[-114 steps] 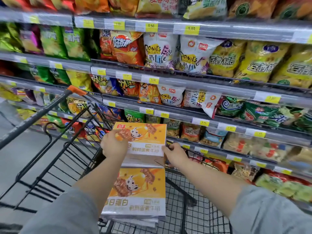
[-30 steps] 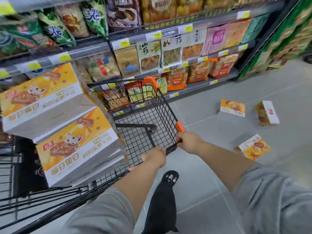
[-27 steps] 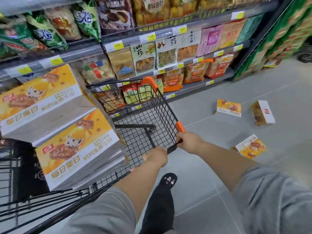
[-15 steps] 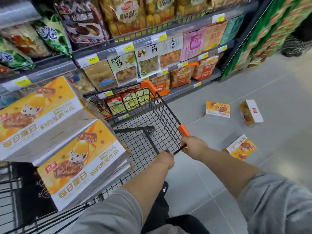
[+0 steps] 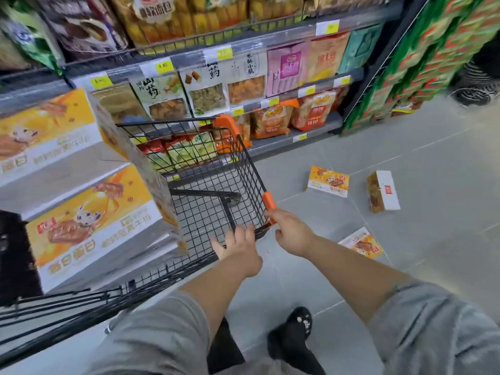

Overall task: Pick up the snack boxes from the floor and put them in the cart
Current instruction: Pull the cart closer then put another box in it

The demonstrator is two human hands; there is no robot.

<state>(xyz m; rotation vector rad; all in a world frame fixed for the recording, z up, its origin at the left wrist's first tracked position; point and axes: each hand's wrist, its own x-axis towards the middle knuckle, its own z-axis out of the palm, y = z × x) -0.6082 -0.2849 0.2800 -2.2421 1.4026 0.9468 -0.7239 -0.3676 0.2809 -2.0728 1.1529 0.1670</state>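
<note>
The right hand (image 5: 290,234) grips the black wire cart (image 5: 250,162); the left hand (image 5: 238,247) rests loose-fingered on it. The white-and-orange cardboard snack box (image 5: 382,190) lies with its long axis pointing away.

— Entry: floor?
— Grey tiled floor (image 5: 433,158). Holdings: three snack boxes, all to the right of the right hand's (image 5: 290,231) grip on the cart (image 5: 250,163) rim.
— Positions?
— Box one (image 5: 328,181): orange face up, ahead-right of the grip. Box two (image 5: 383,191): on its side, white panel up, farther right. Box three (image 5: 361,246): nearest, beside the gripping forearm.
</note>
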